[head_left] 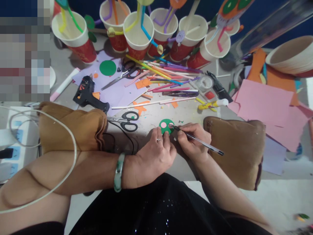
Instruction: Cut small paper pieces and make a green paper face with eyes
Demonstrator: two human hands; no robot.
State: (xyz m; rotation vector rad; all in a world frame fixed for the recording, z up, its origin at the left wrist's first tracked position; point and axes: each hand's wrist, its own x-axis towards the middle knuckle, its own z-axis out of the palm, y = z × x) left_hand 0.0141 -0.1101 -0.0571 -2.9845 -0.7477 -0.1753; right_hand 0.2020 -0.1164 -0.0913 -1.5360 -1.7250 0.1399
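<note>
A small green paper circle [161, 130] with two pink dots lies on the table in front of me. My left hand [156, 151] rests on its lower edge, fingertips pressing it down; a ring and a green bangle are on that arm. In my right hand [195, 138] is a clear-barrelled pen [204, 143], gripped near its tip. The pen's tip meets the right pink dot, and its dark end points to the lower right. Black-handled scissors [129, 125] lie left of the circle.
Several red-and-white paper cups [138, 31] with straws stand along the back. A black glue gun [89, 93], more scissors [119, 76], pens and straws lie before them. Brown cushions [70, 127] flank my hands. Pink paper [265, 98] lies right; a white cable crosses my left arm.
</note>
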